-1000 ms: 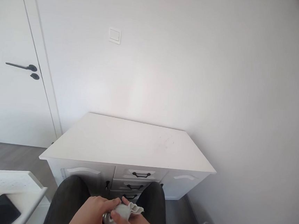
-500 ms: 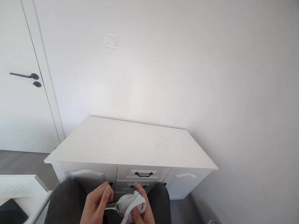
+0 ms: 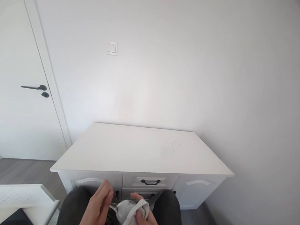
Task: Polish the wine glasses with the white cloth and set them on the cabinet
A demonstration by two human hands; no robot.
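My left hand is closed around the handle of a metal spoon above my lap. My right hand holds a white cloth wrapped over the spoon's bowl, thumb and fingers pressed on it. Both hands sit at the bottom middle of the view, between my knees in dark trousers. Most of the spoon is hidden by the cloth and my fingers.
A white sideboard with black drawer handles stands against the white wall just ahead. A white door with a black lever is at the left. A white perforated shelf is at the lower left. Grey wood floor lies around.
The view has tilted and shifted, so the sideboard sits lower and more to the right. My hands lifted slightly and the cloth turned round the spoon's bowl.
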